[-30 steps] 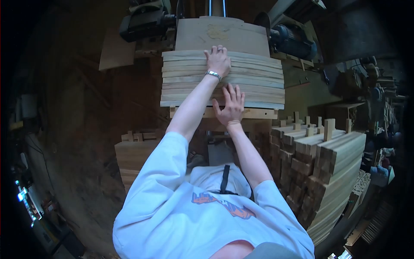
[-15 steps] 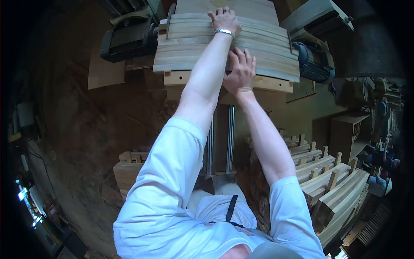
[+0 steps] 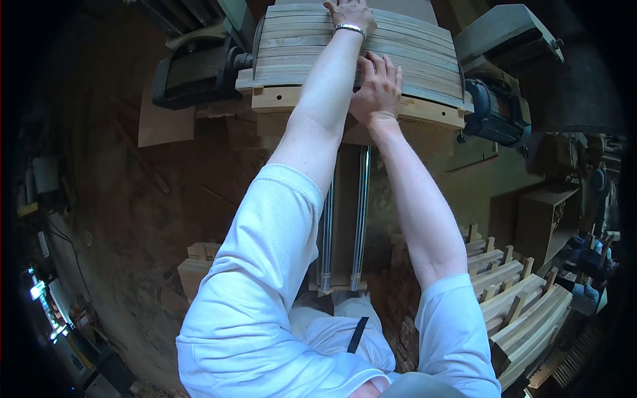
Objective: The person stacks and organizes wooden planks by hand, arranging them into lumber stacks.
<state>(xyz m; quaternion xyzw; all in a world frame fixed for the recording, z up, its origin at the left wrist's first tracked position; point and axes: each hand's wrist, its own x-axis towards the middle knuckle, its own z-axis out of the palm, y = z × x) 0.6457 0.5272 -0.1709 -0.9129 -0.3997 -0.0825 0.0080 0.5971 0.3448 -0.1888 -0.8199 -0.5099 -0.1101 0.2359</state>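
Note:
A row of long, narrow wooden strips (image 3: 418,50) lies side by side across a sliding bed between two motors. My left hand (image 3: 352,14), with a metal bracelet at its wrist, rests on the far strips, fingers spread and partly cut off by the top edge. My right hand (image 3: 380,89) lies over the near edge of the strips, fingers apart, with its palm by a light wooden rail (image 3: 431,111). Neither hand is wrapped round a strip.
A black motor (image 3: 196,76) stands left of the strips, a dark blue motor (image 3: 497,109) right. Two metal rods (image 3: 361,219) run toward my legs. Stacked wooden pieces (image 3: 514,292) stand at lower right, and a wooden box (image 3: 547,219) beyond them.
The strips and both hands have moved forward, away from my body, with the bed. The strips' ends now lie nearer the blades beside the motors.

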